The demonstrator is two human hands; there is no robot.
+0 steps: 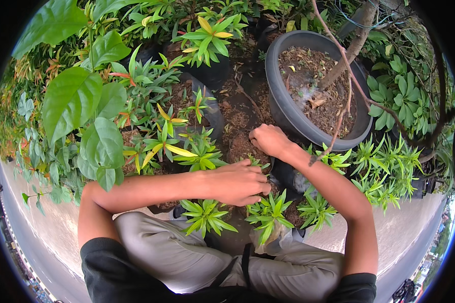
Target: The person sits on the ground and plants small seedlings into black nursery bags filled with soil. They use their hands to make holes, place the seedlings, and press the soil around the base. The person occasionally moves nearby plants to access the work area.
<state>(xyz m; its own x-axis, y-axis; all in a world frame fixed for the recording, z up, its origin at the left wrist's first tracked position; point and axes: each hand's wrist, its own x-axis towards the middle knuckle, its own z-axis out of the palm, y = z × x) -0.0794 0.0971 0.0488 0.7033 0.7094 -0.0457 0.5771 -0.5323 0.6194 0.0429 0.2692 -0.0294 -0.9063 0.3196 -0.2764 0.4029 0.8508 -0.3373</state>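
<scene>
My left hand (242,183) reaches across from the left, palm down, over a small green seedling (256,162). Its fingers are bent and slightly spread, and their undersides are hidden. Farther forward, my right hand (271,140) has curled fingers at the edge of a brown soil clump (240,149); whether anything is pinched in them is not visible. Black plastic grow-bag material (282,170) shows between the two hands. Close to my knees stand leafy young plants, one a bright green plant (270,214) just below my left hand.
A large black plastic pot (272,72) with soil and a tree trunk (350,51) stands beyond my right hand. A bare branch (337,132) hangs near my right forearm. Broad leaves (72,102) overhang my left arm. Bagged shrubs (203,38) crowd the far side; pavement (405,235) borders the plants.
</scene>
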